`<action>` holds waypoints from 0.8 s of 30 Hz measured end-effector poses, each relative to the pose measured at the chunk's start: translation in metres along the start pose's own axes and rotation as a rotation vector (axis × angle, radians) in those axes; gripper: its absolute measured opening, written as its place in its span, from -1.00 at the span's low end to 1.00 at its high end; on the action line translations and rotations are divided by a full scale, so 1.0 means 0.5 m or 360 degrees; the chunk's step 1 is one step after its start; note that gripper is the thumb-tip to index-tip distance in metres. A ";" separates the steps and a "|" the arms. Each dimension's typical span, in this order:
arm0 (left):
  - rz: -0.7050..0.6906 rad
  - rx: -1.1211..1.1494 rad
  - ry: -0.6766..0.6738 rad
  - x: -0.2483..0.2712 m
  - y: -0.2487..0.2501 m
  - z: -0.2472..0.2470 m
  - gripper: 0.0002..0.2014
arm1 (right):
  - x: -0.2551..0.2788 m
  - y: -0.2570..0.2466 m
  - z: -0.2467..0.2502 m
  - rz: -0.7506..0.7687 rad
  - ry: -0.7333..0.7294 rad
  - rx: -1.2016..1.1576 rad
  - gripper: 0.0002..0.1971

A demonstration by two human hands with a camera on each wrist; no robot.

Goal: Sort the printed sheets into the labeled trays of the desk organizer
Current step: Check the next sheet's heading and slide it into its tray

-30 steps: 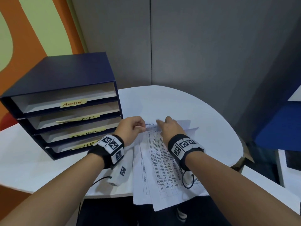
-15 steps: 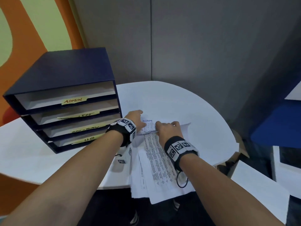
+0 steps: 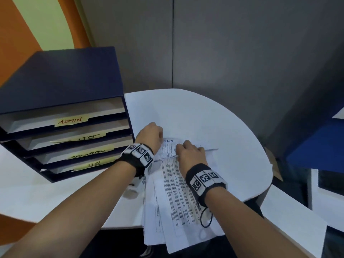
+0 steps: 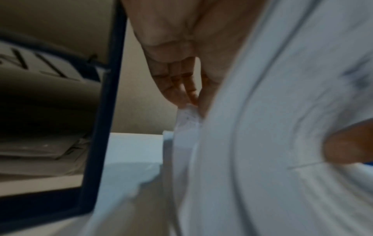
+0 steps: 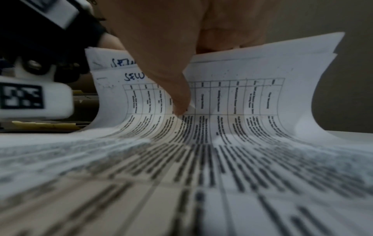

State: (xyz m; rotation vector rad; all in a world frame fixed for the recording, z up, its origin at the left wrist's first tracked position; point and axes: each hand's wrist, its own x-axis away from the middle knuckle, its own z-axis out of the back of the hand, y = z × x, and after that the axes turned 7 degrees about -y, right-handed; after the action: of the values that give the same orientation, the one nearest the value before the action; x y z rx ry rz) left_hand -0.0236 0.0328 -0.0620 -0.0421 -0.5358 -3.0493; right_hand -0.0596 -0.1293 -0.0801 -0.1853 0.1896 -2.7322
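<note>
A stack of printed sheets (image 3: pixel 173 198) lies on the white table (image 3: pixel 214 127), its near end hanging over the front edge. The far ends of the top sheets (image 5: pixel 232 95) are curled up, with blue handwriting at the top. My left hand (image 3: pixel 150 136) pinches their far left corner (image 4: pixel 187 115). My right hand (image 3: pixel 191 153) holds the lifted far edge, thumb (image 5: pixel 177 89) on the printed face, fingers behind. The dark blue desk organizer (image 3: pixel 61 108) stands at the left with yellow labels; the top one reads ADMIN (image 3: pixel 71 121).
A grey wall corner rises behind the table. A blue cabinet (image 3: pixel 316 146) stands at the right, beyond the table's curved edge. More white surface (image 3: pixel 290 216) lies low at the right. The table's far half is bare.
Both hands have lifted and curled the far ends of the top sheets off the stack. My left hand shifted forward to the sheets' far left corner. The head view moved closer.
</note>
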 end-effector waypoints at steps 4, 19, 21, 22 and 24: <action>0.0030 0.0374 0.0025 0.059 -0.014 0.006 -0.77 | -0.005 0.000 0.002 -0.0019 0.0129 -0.0134 -0.46; 0.0200 0.1130 -0.0076 0.131 -0.051 0.017 -0.80 | 0.029 0.000 -0.009 0.0149 0.0202 0.0107 -0.31; 0.0241 0.1122 -0.0040 0.126 -0.052 0.016 -0.81 | 0.025 0.001 -0.012 0.0146 0.0244 0.0168 -0.28; 0.0245 0.1080 -0.0012 0.125 -0.051 0.015 -0.82 | 0.024 0.002 -0.013 0.0151 0.0262 0.0193 -0.27; 0.0234 0.1020 -0.0029 0.129 -0.052 0.010 -0.87 | 0.023 0.004 -0.013 0.0153 0.0196 0.0209 -0.31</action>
State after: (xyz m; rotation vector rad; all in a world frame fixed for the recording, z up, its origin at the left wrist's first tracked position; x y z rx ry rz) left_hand -0.0893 0.0564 -0.0639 -0.0798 -1.4019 -2.5954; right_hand -0.0703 -0.1349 -0.0857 0.0286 0.0511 -2.6503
